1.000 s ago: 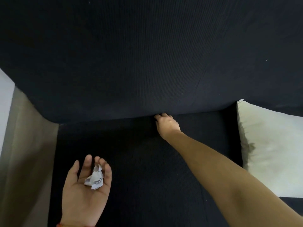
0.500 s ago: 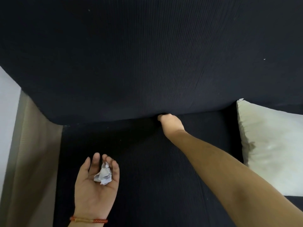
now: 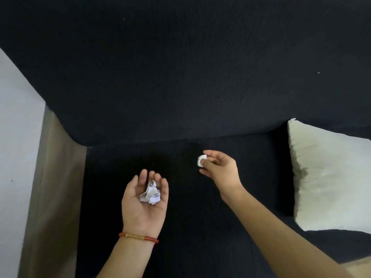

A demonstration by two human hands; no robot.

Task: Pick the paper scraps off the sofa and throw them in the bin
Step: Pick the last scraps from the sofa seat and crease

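Mid-collection: my right hand (image 3: 219,167) pinches a small scrap (image 3: 201,160) over the sofa seat (image 3: 190,227), left hand (image 3: 145,199) held palm-up and loosely cupped around the gathered scraps (image 3: 151,194); next, probably drop it into that palm, bin not in view.

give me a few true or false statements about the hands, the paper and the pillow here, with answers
1. The left hand lies palm up with crumpled paper scraps in it. True.
2. The right hand is empty. False: its fingers pinch a small white paper scrap.
3. A pale pillow sits on the dark sofa to the right. True.
4. The bin stands beside the pillow. False: no bin is in view.
5. The red bracelet is on the right wrist. False: it is on the left wrist.
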